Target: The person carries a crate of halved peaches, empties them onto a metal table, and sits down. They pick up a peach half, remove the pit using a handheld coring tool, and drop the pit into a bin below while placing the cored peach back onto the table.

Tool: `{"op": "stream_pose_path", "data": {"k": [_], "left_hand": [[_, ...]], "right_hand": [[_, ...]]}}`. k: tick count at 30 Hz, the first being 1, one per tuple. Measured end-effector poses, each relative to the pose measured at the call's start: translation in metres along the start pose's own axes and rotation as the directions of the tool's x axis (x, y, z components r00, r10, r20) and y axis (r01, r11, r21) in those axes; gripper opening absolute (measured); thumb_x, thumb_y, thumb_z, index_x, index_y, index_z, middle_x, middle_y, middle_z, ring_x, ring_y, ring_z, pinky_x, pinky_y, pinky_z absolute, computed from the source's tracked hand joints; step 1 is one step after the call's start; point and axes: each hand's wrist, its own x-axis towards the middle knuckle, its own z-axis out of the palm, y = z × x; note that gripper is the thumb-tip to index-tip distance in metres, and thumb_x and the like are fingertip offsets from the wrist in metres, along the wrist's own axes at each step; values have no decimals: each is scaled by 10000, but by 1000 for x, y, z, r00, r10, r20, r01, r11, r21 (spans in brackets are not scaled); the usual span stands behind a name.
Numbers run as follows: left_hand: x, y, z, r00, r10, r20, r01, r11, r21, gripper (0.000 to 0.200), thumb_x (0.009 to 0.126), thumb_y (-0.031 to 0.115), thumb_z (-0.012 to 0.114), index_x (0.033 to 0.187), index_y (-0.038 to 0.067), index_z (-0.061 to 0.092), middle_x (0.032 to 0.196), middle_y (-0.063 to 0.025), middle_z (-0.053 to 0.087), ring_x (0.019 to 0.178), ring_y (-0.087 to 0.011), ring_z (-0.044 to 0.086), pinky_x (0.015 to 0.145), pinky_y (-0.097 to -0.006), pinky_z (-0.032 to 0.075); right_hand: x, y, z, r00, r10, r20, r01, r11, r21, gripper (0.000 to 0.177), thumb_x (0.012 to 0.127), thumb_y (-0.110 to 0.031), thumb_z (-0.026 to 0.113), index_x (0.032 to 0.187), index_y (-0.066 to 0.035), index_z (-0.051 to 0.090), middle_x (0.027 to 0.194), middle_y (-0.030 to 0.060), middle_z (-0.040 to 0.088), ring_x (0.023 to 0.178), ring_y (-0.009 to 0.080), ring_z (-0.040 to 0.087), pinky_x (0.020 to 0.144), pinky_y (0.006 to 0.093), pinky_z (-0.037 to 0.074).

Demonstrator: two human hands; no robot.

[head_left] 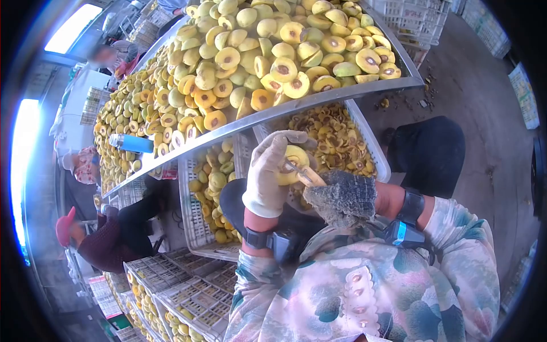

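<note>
My left hand (268, 174), in a pale glove, is wrapped round a halved yellow fruit (294, 159) with its cut face showing. My right hand (342, 196), in a grey knitted glove, is closed on a small knife (309, 175) with a light handle. The knife's tip touches the middle of the fruit half. Both hands are in front of my chest, below the edge of a metal table (239, 122) heaped with halved fruit (228, 58). Under them is a white crate of small cut pieces (336, 137).
A blue bottle (132, 143) lies among the fruit. Left of my knees stands a crate of fruit (194, 219). Stacked crates (194, 285) are at the lower left. A person in a red cap (108, 245) sits at the left, with other people beyond. More crates (419, 20) stand upper right.
</note>
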Motion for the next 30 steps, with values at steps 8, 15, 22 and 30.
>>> {"op": "stream_pose_path", "data": {"k": [8,15,22,30], "left_hand": [[3,-1,3,994,37,-105,-25,993,119,320,897,253,515,960,-52,590,832,-132,637,681,-167,609,609,-261,506],[3,-4,19,964,-14,-265,15,1000,3,291,894,239,531,949,-38,601,821,-121,635,688,-143,592,587,-251,494],[6,-2,15,964,-61,-257,60,998,-12,265,895,233,536,945,-16,611,831,-105,635,686,-119,573,599,-230,469],[8,-6,16,922,140,-361,-40,962,270,237,874,228,580,925,2,633,830,-52,651,682,-60,544,601,-193,414]], "right_hand": [[1,-10,20,966,-191,-172,140,952,-271,358,860,-193,601,1160,-22,502,948,41,623,781,109,606,626,234,484],[18,0,5,740,-672,18,421,443,-791,358,865,-151,561,1186,-19,473,1030,104,605,935,217,578,821,327,453],[14,-17,5,930,-362,-65,212,672,-709,385,870,-141,545,1221,-10,458,1114,150,569,1025,224,545,894,316,419],[17,-16,-5,974,-226,-24,162,766,-622,334,882,-159,554,1182,-25,497,1048,100,598,952,173,568,830,283,451]]}}
